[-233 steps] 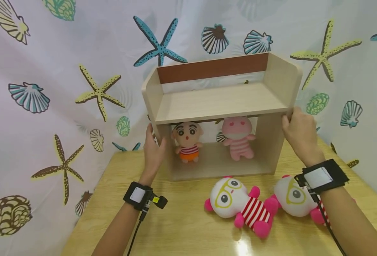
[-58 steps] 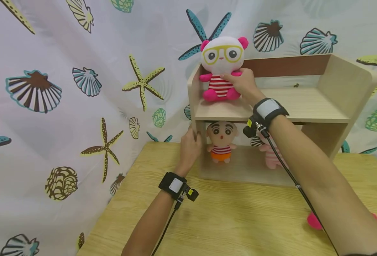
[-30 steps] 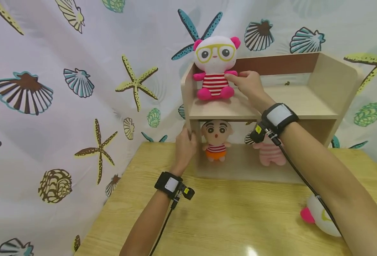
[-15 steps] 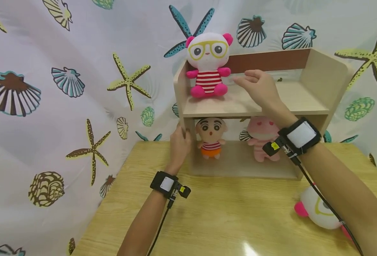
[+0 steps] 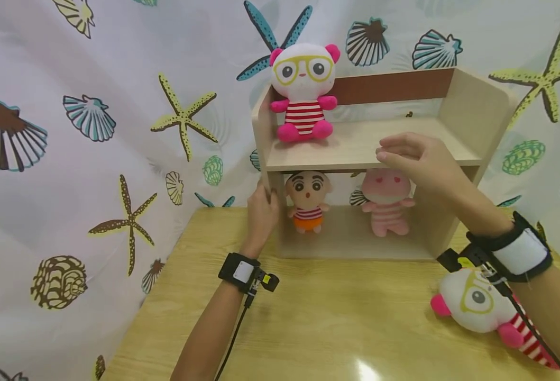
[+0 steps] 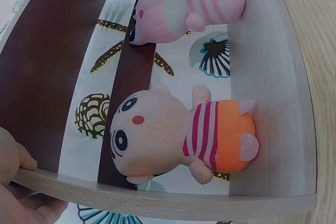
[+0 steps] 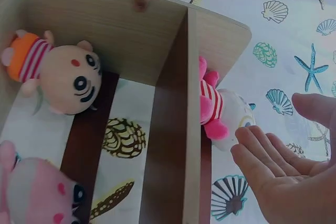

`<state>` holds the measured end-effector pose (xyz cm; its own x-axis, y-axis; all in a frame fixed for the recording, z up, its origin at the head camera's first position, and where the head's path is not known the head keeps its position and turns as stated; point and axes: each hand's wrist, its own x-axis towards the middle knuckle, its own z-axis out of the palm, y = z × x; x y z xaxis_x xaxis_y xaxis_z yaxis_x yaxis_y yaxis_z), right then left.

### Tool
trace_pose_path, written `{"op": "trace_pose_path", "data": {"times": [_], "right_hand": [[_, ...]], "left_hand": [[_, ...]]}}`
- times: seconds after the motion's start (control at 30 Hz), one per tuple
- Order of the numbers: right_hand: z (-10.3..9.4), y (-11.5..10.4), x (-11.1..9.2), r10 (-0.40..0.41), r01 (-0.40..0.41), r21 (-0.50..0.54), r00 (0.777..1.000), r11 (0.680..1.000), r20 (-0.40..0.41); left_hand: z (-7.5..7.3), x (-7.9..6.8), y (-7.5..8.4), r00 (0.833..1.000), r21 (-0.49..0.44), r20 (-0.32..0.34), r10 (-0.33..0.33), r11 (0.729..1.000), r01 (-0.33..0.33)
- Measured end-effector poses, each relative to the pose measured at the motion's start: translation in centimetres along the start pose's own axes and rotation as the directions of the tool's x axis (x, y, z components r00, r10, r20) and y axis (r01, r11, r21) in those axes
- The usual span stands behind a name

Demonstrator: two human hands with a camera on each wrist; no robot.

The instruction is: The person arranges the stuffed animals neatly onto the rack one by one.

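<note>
My left hand [image 5: 263,217] grips the left side panel of the small wooden shelf [image 5: 375,145]; in the left wrist view its thumb and fingers [image 6: 50,208] lie on either side of the panel's edge. My right hand [image 5: 427,161], fingers extended and holding nothing, hovers before the upper board's right half. A panda plush [image 5: 304,95] with yellow glasses and red-striped body sits upright at the upper board's left end. Below it stand a boy doll [image 5: 308,203] in orange shorts and a pink plush [image 5: 386,203] with heart shapes on its head.
A second panda plush [image 5: 479,301] lies on its side on the wooden table [image 5: 308,317] at the right, partly hidden by my right forearm. A curtain [image 5: 141,69] printed with shells and starfish hangs behind the shelf and along the left.
My right hand placed a panda plush on the upper board, let go of it and drew back right and down. My left hand stays on the left panel. The view shifted slightly.
</note>
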<state>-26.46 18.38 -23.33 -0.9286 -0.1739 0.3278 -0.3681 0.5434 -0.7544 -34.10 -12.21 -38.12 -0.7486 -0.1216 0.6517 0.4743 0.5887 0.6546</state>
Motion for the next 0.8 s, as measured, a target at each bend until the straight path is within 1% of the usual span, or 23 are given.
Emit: {"op": "trace_pose_path", "data": {"times": [0.03,0.1,0.17,0.23,0.27,0.33,0.4,0.5,0.6,0.67,0.73,0.8], "right_hand": [[-0.2,0.3,-0.4,0.011,-0.011,0.003,1.000,1.000,0.016],[-0.4,0.9,-1.0,0.023,-0.022,-0.023,0.999,0.999,0.038],[-0.7,1.8,-1.7,0.023,-0.021,-0.035,0.998,0.999,0.059],[-0.9,2.9,-2.4,0.009,-0.008,-0.009,0.996,1.000,0.090],[-1.1,3.4,-2.8,0.000,0.002,-0.014,0.995,1.000,0.099],[-1.3,4.6,-3.5,-0.008,0.005,0.016,0.991,1.000,0.134],[-1.6,5.7,-4.2,-0.009,0.006,0.021,0.986,1.000,0.169],[-2.1,7.0,-5.0,0.024,-0.019,-0.027,0.976,0.999,0.217],[-2.7,8.3,-5.7,0.077,-0.050,-0.105,0.959,0.993,0.273],[-3.0,9.2,-6.2,0.119,-0.070,-0.173,0.948,0.983,0.294],[-3.4,10.3,-6.8,0.134,-0.065,-0.219,0.938,0.974,0.320],[-3.8,11.3,-7.3,0.147,-0.067,-0.241,0.932,0.968,0.332]], "left_hand": [[-0.1,0.1,0.0,1.000,-0.001,-0.002,-0.004,1.000,0.004],[-0.2,0.4,0.1,1.000,-0.004,-0.004,-0.013,1.000,0.013],[-0.2,0.6,0.1,1.000,-0.007,-0.007,-0.020,1.000,0.020],[-0.2,0.6,0.1,1.000,-0.010,-0.001,-0.023,1.000,0.023],[-0.2,0.5,0.1,1.000,-0.011,0.003,-0.025,1.000,0.025],[-0.1,0.3,0.1,0.999,-0.012,0.014,-0.031,0.999,0.031],[0.0,0.0,0.1,0.999,-0.015,0.024,-0.038,0.999,0.039],[0.2,-0.2,0.0,0.999,-0.021,0.030,-0.041,0.999,0.042],[0.2,-0.2,0.0,0.999,-0.021,0.022,-0.035,0.999,0.036],[0.2,-0.1,0.0,0.999,-0.018,0.016,-0.029,0.999,0.030],[0.2,0.0,0.0,1.000,-0.018,0.013,-0.024,1.000,0.024],[0.2,0.0,0.0,1.000,-0.022,0.013,-0.020,1.000,0.021]]}}
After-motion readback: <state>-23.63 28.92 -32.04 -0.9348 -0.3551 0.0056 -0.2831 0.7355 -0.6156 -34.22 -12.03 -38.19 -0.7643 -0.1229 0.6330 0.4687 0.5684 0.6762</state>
